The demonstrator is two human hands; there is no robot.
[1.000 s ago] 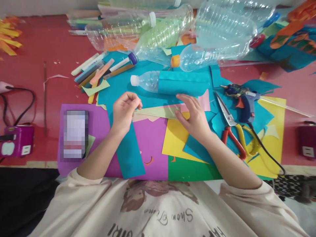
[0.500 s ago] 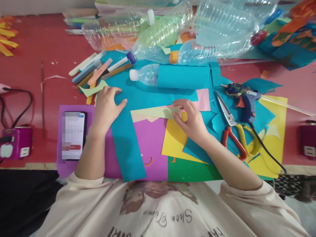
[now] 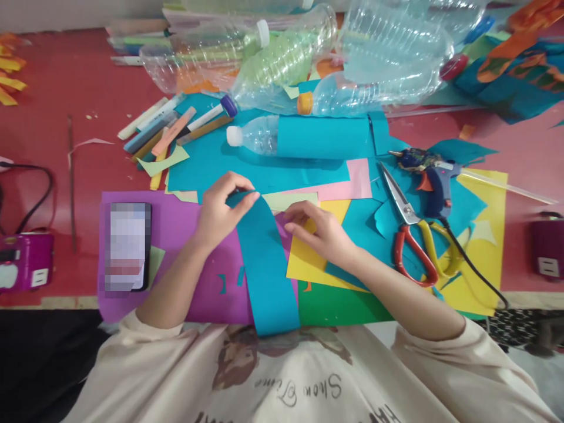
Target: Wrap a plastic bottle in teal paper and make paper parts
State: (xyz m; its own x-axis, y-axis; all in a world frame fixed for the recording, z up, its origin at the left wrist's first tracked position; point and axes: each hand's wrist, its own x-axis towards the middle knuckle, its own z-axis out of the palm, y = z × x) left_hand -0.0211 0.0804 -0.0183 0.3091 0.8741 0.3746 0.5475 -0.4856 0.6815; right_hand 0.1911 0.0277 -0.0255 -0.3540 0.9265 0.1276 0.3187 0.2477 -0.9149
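My left hand [image 3: 229, 208] pinches the far end of a long blue paper strip [image 3: 268, 276], which curves down toward my shirt over purple paper [image 3: 176, 226]. To the right of the strip, my right hand [image 3: 319, 229] hovers over yellow paper [image 3: 304, 252] with its fingers apart and nothing between them. A pale green paper piece [image 3: 293, 200] lies just beyond it. Farther back, a clear bottle [image 3: 259, 135] with a white cap lies on its side, wrapped in blue paper [image 3: 324, 137].
Open scissors [image 3: 408, 220] and a glue gun [image 3: 438, 182] lie at the right. Markers [image 3: 163, 129] are piled at the back left, and a phone [image 3: 127, 247] rests at the left. Clear bottles [image 3: 392, 53] line the back.
My left hand has moved right and taken the blue strip's far end; the strip has shifted right and lifted. My right hand has left the pale green piece and come nearer my body.
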